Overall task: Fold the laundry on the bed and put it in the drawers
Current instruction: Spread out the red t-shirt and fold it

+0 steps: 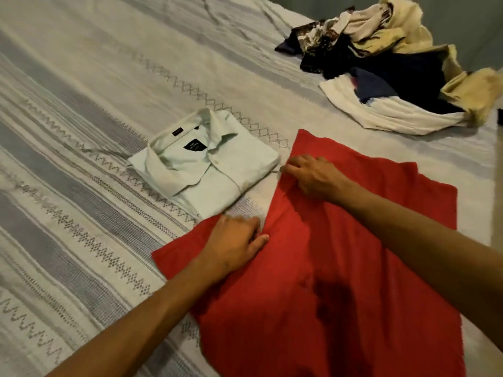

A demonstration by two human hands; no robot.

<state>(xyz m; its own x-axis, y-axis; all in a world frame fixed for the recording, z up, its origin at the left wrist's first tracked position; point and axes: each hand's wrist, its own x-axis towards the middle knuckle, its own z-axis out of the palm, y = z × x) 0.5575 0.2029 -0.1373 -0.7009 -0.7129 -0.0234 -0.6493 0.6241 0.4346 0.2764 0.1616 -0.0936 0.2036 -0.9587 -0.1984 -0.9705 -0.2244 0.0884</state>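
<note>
A red garment [340, 268] lies spread on the bed in front of me, a sleeve sticking out at its left. My left hand [234, 243] pinches the cloth where that sleeve meets the body. My right hand [310, 174] grips the garment's left edge higher up, fingers curled into the fabric. A folded pale shirt [206, 164] with a collar and dark label sits just left of the red garment, apart from both hands.
A heap of unfolded laundry [394, 66], dark blue, white, cream and patterned pieces, lies at the back right of the bed. The bedspread [81, 131] is pale with grey stripes and zigzag stitching. The bed's right edge runs near the heap.
</note>
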